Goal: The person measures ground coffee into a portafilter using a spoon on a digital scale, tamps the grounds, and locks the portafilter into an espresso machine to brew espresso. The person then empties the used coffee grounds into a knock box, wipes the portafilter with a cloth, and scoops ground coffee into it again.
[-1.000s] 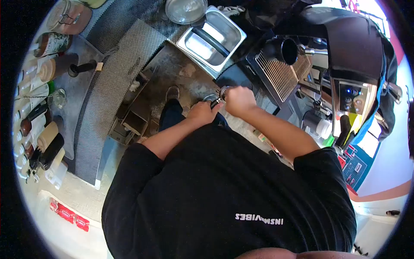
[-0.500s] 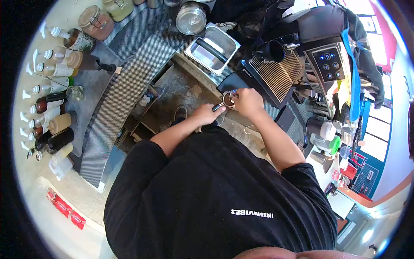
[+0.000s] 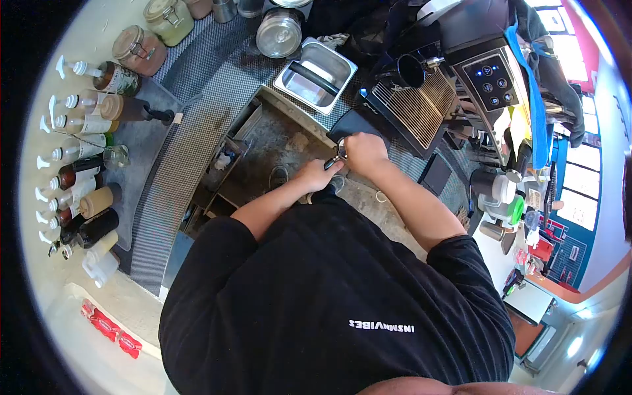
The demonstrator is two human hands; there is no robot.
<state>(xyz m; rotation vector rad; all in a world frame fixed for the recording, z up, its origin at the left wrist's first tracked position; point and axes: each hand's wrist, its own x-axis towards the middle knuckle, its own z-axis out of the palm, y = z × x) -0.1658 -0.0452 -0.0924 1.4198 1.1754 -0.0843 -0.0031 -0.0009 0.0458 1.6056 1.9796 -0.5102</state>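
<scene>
My left hand [image 3: 316, 176] is closed round the dark handle of a portafilter [image 3: 334, 158], held over the counter's front edge. At the basket end of the portafilter, my right hand [image 3: 365, 153] is closed with its fingers bent over the rim; what those fingers hold, if anything, is hidden. Just beyond my hands lies a dark mat [image 3: 359, 125] on the counter corner. Behind it stands a steel knock box [image 3: 316, 78] with a black bar across it.
An espresso machine [image 3: 490, 82] with a slatted drip tray [image 3: 418, 108] stands at the right, a black cup [image 3: 409, 71] above the tray. Pump bottles [image 3: 82, 178] line the left wall. Glass jars [image 3: 139, 51] stand at the back left. Shelves lie below the counter [image 3: 197, 125].
The view has shifted, showing more of the room at right. My right hand has closed further over the basket, covering the brown contents seen half a second ago. My left hand keeps the handle.
</scene>
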